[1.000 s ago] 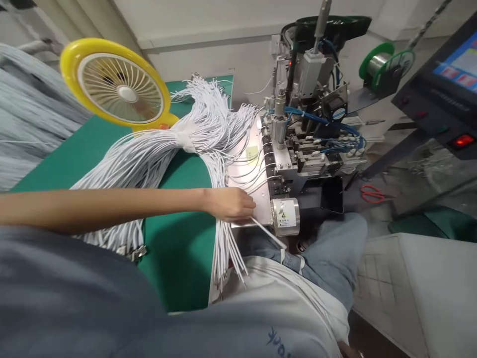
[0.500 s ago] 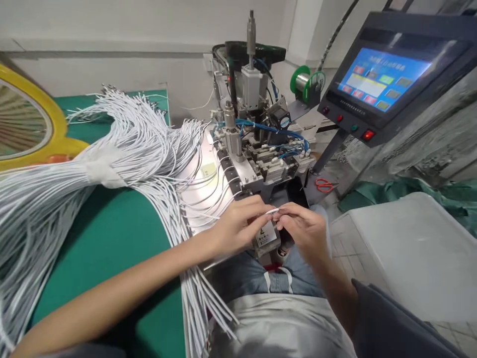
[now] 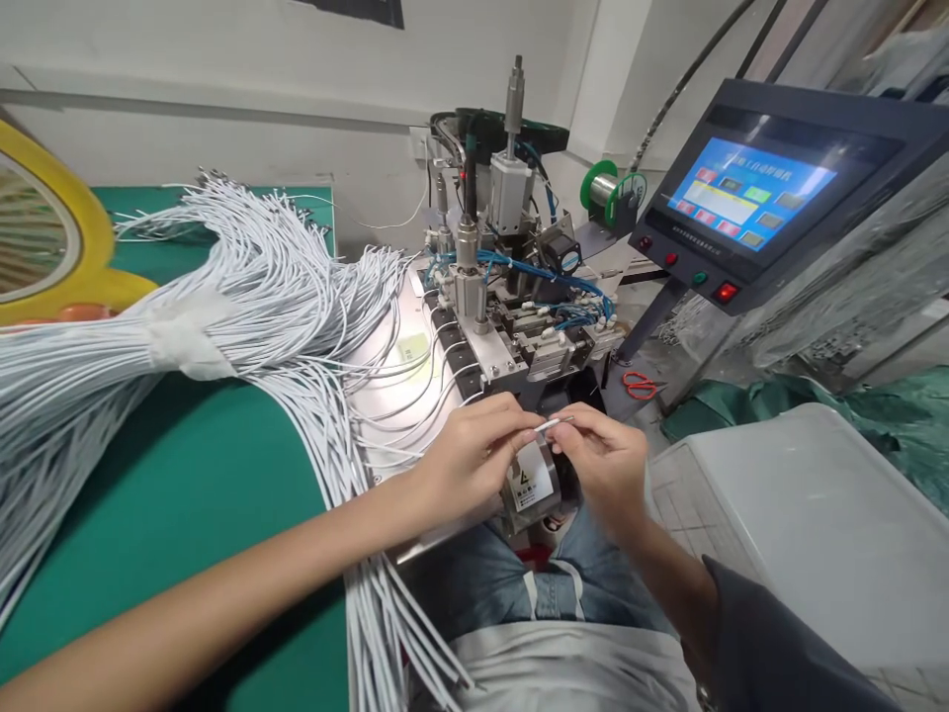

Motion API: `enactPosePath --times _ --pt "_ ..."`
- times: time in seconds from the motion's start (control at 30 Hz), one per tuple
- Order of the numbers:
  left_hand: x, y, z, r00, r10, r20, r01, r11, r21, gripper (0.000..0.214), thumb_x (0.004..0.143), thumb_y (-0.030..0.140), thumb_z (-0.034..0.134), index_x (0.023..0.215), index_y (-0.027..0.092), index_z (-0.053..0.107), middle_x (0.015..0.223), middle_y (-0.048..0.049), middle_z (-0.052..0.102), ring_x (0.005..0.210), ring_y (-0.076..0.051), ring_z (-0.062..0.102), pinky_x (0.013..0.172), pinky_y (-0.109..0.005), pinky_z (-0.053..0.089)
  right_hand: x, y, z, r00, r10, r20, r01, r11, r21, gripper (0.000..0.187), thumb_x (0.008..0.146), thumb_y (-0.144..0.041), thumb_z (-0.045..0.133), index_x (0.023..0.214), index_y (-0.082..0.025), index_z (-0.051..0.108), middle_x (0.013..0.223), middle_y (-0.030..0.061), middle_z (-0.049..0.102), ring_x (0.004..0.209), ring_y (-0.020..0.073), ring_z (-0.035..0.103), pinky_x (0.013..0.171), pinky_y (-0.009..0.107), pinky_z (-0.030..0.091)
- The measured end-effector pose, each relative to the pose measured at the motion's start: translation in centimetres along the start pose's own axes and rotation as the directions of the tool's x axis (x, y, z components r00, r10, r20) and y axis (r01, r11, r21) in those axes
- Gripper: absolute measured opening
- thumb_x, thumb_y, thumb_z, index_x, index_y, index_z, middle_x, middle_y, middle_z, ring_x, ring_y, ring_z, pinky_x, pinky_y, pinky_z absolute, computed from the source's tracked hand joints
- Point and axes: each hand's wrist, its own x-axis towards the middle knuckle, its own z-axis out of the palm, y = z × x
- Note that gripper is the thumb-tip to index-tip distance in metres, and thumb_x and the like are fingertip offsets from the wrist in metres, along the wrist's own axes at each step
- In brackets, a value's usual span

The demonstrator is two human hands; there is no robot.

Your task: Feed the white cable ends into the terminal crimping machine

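Note:
My left hand [image 3: 474,457] pinches the end of a thin white cable [image 3: 550,425] in front of the machine. My right hand [image 3: 604,457] meets it from the right and pinches the same cable tip. Both hands hover over a small silver motor with a warning label [image 3: 530,485] at the machine's front edge. A big taped bundle of white cables [image 3: 244,297] fans across the green mat [image 3: 193,485]; several ends lie on the steel plate [image 3: 404,371] leading into the machine [image 3: 504,287].
A touchscreen control panel [image 3: 748,193] with red and green buttons stands at the right. Red scissors [image 3: 639,384] lie behind the machine. A green wire spool [image 3: 609,188] sits at the back, a yellow fan [image 3: 44,247] at the left, a white bin [image 3: 801,514] at lower right.
A second ago only my left hand was at the plate, picking a cable. My right hand has since come in, and both now pinch the cable tip, slightly higher than half a second ago.

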Motion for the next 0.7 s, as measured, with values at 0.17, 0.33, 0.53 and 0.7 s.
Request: enactPosePath --times 0.17,0.33,0.53,0.7 --pt "-0.2 -0.4 -0.5 0.995 0.081 0.053 -0.086 0.992 0.096 0.022 0.089 0.011 0.041 0.098 0.015 0.060 0.072 -0.0021 0.054 0.065 -0.010 0.052 0.055 -0.020 0.042 1.1 -0.2 -0.6 0.991 -0.096 0.091 0.105 0.990 -0.093 0.015 0.078 -0.023 0.061 0.067 -0.017 0.069 0.067 0.0039 0.065 0.063 0.0142 0.058 0.055 0.026 0.046" --pt "-0.1 -1.2 -1.4 0.973 0.143 0.182 -0.201 0.911 0.361 0.031 0.083 0.004 0.033 0.102 0.012 0.056 0.078 -0.0039 0.053 0.064 -0.011 0.050 0.053 -0.020 0.040 2.7 -0.5 -1.2 0.970 0.022 0.244 0.013 0.990 -0.139 0.015 0.073 -0.024 0.062 0.065 -0.015 0.070 0.054 0.0008 0.056 0.049 0.0096 0.046 0.043 0.022 0.034" --pt "0.0 -1.8 -1.4 0.975 0.117 0.191 -0.187 0.893 0.409 0.032 0.083 0.005 0.031 0.100 0.012 0.057 0.077 -0.0038 0.054 0.062 -0.011 0.050 0.050 -0.020 0.038 3.9 -0.2 -1.3 0.946 0.103 0.306 -0.051 0.984 -0.173 0.015 0.068 -0.024 0.063 0.061 -0.014 0.070 0.043 -0.0036 0.045 0.043 0.0068 0.033 0.042 0.022 0.029" --pt "-0.1 -1.4 -0.3 0.998 0.064 0.022 -0.067 0.984 0.166 0.017 0.090 0.018 0.043 0.089 0.014 0.060 0.069 -0.0018 0.053 0.062 -0.010 0.051 0.054 -0.020 0.041 2.8 0.8 0.1 0.992 0.034 0.121 -0.022 0.996 -0.091 0.016 0.071 -0.029 0.064 0.063 -0.016 0.071 0.050 0.0007 0.056 0.047 0.0106 0.044 0.044 0.024 0.036"
